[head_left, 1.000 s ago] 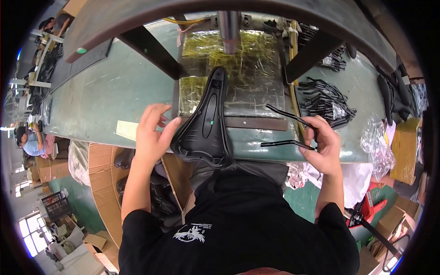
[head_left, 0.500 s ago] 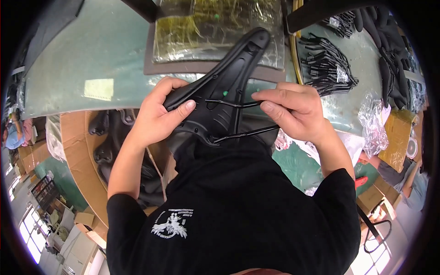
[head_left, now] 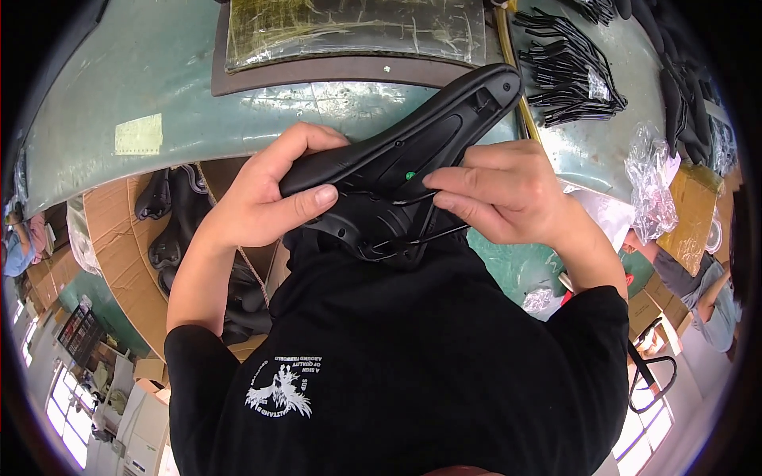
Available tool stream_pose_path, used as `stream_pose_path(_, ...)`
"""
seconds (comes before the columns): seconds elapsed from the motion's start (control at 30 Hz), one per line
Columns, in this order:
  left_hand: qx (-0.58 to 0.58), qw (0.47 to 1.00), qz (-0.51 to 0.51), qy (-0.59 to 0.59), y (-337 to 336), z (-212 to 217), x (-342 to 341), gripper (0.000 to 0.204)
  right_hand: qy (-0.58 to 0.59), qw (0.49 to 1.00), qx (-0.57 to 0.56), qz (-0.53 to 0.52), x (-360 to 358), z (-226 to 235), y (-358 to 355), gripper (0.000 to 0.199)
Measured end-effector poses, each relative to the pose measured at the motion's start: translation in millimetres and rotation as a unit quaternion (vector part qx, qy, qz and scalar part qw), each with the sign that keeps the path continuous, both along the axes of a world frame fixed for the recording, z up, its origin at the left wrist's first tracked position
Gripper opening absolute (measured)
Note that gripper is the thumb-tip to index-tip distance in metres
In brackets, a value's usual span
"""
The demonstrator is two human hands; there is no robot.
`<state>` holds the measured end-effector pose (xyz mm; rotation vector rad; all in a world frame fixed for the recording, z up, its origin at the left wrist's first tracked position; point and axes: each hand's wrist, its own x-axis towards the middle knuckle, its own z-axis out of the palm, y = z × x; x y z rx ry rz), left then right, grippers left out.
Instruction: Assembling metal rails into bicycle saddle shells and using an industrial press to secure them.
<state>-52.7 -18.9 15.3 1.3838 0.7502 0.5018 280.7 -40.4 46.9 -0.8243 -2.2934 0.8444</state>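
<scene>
A black bicycle saddle (head_left: 432,147) is held upside down close to my body, its narrow nose pointing to the far right. My left hand (head_left: 266,198) grips the wide rear part by its left edge, thumb on the underside and fingers beneath. In my right hand (head_left: 508,190), thumb and fingers pinch a thin black bent saddle rail (head_left: 432,236). One arm of the rail runs along the near side to the saddle's rear, and the other lies over the underside. The rail's tips at the rear are hard to make out. A small green dot (head_left: 410,175) marks the underside.
On the green tabletop (head_left: 198,95), bundled black rails (head_left: 567,71) lie at the far right, near more black saddles (head_left: 686,111). A film-wrapped panel (head_left: 357,32) sits at the back. An open cardboard box (head_left: 119,238) of saddles stands left. Crumpled clear plastic (head_left: 651,182) lies right.
The saddle's nose has swung toward the right. My right hand has brought the rail closer over the underside, so less of it shows. My left hand keeps its grip.
</scene>
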Motion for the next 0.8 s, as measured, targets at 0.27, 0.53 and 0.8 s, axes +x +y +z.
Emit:
stream_pose_path(0.27,-0.142,0.989,-0.030,-0.040,0.8,-7.1,3.2,0.050,-0.002,0.993,0.110,0.051,-16.1,3.1,6.5,0.024)
stream_pose_path(0.53,-0.109,0.992,-0.048,0.029,5.4,4.3,16.6,0.070,0.007,0.992,0.122,0.036,-24.5,-0.9,8.0,0.024)
stream_pose_path(0.8,-0.087,0.994,-0.024,-0.055,3.2,-5.1,13.5,0.052,-0.006,0.997,0.074,0.038,-30.2,3.3,10.5,0.020)
